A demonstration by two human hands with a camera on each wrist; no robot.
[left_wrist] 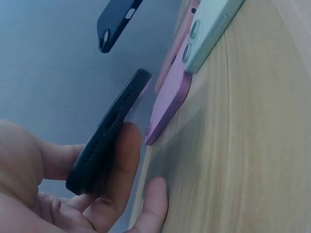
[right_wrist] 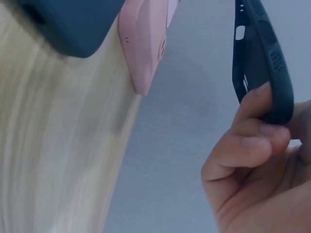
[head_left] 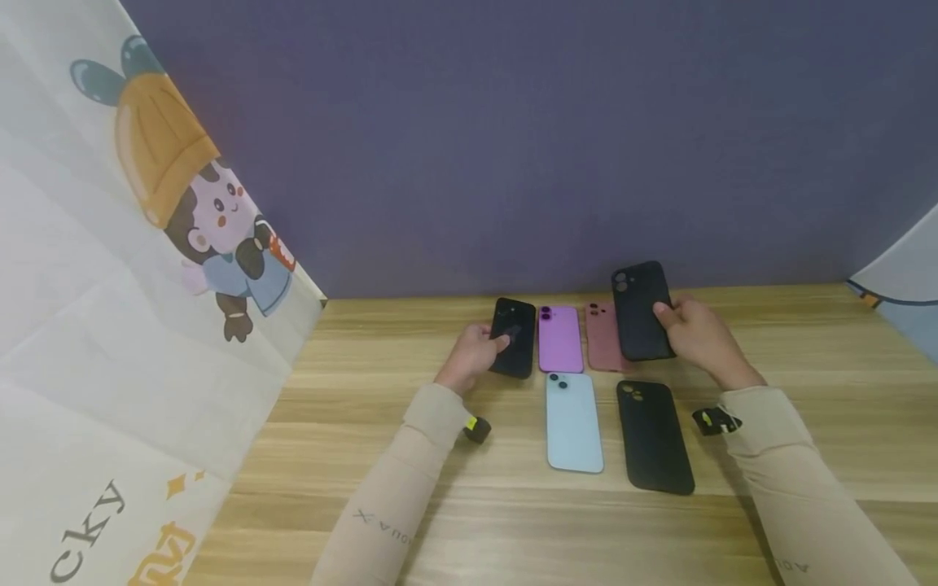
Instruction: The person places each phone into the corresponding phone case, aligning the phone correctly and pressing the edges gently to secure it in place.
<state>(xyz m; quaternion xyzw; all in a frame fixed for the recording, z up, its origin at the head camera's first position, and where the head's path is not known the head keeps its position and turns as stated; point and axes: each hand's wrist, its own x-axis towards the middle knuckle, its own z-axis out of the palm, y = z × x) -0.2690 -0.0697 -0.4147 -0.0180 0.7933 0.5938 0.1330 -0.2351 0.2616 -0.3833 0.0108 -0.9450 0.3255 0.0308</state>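
My left hand [head_left: 471,356] grips a black phone [head_left: 519,319] by its left edge, thumb on the back and fingers beneath. Its charging port and speaker holes face the left wrist camera, and the phone is raised over the wooden table. On the other side, my right hand [head_left: 705,339] holds a black phone case [head_left: 641,313] by its right edge, tilted up; its hollow inside shows in the right wrist view. Between the hands lie a lilac phone [head_left: 560,340] and a pink phone [head_left: 602,348], the latter partly covered by the held case in the head view.
Nearer to me lie a light blue phone [head_left: 575,427] and a second black case [head_left: 658,443] with camera cutouts. The wooden table [head_left: 322,456] ends at a dark blue-grey panel [head_left: 476,146]. A white cloth with a cartoon figure [head_left: 220,203] hangs at left.
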